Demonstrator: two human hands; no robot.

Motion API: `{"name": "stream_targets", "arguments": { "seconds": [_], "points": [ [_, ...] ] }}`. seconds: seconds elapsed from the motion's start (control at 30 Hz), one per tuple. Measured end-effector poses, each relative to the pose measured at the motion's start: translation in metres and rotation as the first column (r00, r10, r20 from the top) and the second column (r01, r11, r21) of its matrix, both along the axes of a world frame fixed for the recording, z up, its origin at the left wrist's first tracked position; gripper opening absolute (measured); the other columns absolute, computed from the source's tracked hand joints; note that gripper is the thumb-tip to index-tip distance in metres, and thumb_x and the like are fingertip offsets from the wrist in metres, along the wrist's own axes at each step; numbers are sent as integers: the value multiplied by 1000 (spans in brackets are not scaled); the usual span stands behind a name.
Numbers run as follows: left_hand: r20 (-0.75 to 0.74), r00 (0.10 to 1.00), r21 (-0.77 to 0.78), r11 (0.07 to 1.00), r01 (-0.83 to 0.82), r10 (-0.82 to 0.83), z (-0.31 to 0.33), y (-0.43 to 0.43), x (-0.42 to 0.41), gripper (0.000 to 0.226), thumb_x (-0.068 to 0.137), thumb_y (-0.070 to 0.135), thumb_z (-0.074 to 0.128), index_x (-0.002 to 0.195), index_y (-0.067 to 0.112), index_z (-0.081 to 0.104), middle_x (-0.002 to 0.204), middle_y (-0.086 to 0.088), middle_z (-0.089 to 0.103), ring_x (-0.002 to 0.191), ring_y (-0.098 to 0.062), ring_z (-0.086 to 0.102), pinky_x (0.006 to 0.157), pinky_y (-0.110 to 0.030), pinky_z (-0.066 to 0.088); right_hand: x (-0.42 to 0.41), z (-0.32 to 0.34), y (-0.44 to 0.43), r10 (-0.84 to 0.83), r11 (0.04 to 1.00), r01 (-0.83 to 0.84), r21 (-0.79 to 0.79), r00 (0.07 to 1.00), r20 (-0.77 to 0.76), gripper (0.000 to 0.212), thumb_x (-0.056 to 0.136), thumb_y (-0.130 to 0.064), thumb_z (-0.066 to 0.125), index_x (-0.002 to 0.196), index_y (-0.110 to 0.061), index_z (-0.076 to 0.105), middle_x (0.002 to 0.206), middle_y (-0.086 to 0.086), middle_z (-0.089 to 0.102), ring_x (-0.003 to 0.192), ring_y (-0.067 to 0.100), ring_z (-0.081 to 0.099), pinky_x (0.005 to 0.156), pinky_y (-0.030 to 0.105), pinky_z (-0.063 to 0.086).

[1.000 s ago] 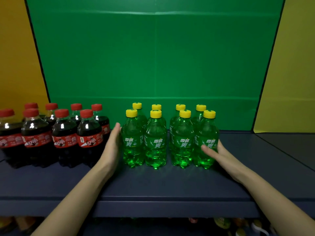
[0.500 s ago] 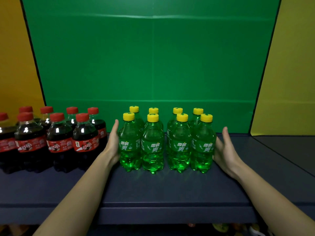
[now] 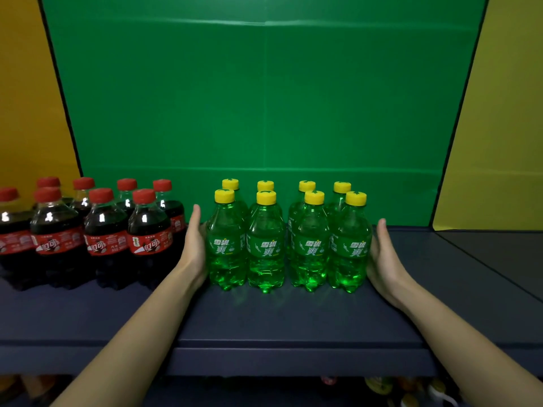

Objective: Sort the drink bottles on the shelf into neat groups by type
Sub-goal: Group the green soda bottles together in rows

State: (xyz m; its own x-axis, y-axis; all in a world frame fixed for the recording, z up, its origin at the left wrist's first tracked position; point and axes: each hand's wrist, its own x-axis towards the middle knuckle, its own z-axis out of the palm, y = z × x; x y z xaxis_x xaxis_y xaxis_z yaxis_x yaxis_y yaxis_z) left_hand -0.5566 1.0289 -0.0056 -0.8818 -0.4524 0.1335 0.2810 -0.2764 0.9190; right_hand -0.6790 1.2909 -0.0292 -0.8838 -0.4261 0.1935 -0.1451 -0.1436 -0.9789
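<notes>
Flanking the green bottles (image 3: 266, 245), left hand (image 3: 195, 245) and right hand (image 3: 382, 254) press flat-fingered; cola bottles (image 3: 102, 230) crowd left.

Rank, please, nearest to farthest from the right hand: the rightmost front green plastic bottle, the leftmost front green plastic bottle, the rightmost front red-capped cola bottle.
1. Rightmost front green bottle: against the right hand.
2. Leftmost front green bottle: against the left hand.
3. Rightmost front red-capped cola bottle: left of that hand.
</notes>
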Motion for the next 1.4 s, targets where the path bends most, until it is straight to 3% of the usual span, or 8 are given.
{"name": "stream_targets", "arguments": {
  "seconds": [0.17, 0.47, 0.6, 0.7, 0.87, 1.0, 1.17, 1.4],
  "points": [
    [-25, 1000, -14, 1000, -3, 3, -1, 8, -1, 57, 96, 52, 20, 90, 16, 65, 71, 0, 74, 63, -14, 71, 50, -24, 55, -2, -7, 0, -1, 1000, 1, 8, 999, -34, 104, 62, -90, 34, 146, -30, 25, 150, -5, 34, 138, 14, 30, 117, 47, 17],
    [-21, 999, -22, 999, -46, 45, 1, 10, 1, 58, 96, 53, 21, 89, 18, 66, 74, 0, 74, 70, -17, 71, 68, -34, 48, 2, -7, -3, -5, 999, 7, 47, 999, -45, 113, 54, -96, 30, 147, -33, 18, 154, -10, 23, 142, 9, 19, 119, 45, 12],
    [-27, 999, -31, 999, -33, 32, 6, 16, 6, 59, 97, 52, 19, 91, 17, 65, 70, 1, 74, 63, -13, 70, 66, -33, 47, 23, 9, -10, -38, 997, 41, 60, 998, -52, 72, 87, -68, 16, 145, -25, 24, 139, -14, 34, 132, 6, 30, 117, 38, 16],
    [-2, 998, -59, 996, -61, 61, 8, 16, 12, 58, 97, 52, 19, 100, 17, 66, 81, 0, 75, 72, -13, 71, 66, -31, 49, 26, 10, -7, -32, 994, 36, 102, 999, -43, 96, 71, -84, 25, 148, -27, 16, 154, -8, 22, 141, 11, 20, 119, 40, 12],
    [32, 994, -164, 982, -98, 105, 8, 14, 37, 41, 100, 37, 28, 103, 18, 64, 97, 5, 71, 91, -8, 66, 72, -23, 49, 45, 14, 1, -150, 987, 154, 40, 984, -94, 57, 97, -47, 14, 147, -19, 19, 148, -7, 26, 140, 13, 22, 113, 30, 17],
    [-44, 979, -403, 894, -198, 197, 9, 7, 80, 23, 97, 23, 41, 103, 19, 62, 102, 10, 63, 104, -6, 58, 94, -25, 41, 64, 10, 8, -294, 948, 315, 48, 922, -252, 33, 97, -31, 40, 129, -25, 46, 127, -8, 48, 124, 13, 43, 109, 32, 29],
    [-180, 939, -526, 778, -342, 291, -1, -32, 135, 20, 91, 9, 51, 78, 11, 66, 75, 2, 68, 72, -6, 61, 70, -16, 48, 104, 9, 1, -448, 888, 451, -89, 808, -382, 22, 92, -10, 52, 89, -31, 56, 93, -9, 57, 88, 0, 54, 84, 20, 41],
    [-223, 849, -661, 565, -493, 479, -6, -98, 193, 26, 91, 9, 52, 69, 15, 64, 72, -1, 65, 62, -3, 57, 58, -9, 43, 140, 17, -47, -192, 970, 239, 32, 847, -496, 21, 85, -7, 59, 84, -28, 65, 86, -10, 67, 80, 2, 59, 71, 9, 44]
  ]
}}
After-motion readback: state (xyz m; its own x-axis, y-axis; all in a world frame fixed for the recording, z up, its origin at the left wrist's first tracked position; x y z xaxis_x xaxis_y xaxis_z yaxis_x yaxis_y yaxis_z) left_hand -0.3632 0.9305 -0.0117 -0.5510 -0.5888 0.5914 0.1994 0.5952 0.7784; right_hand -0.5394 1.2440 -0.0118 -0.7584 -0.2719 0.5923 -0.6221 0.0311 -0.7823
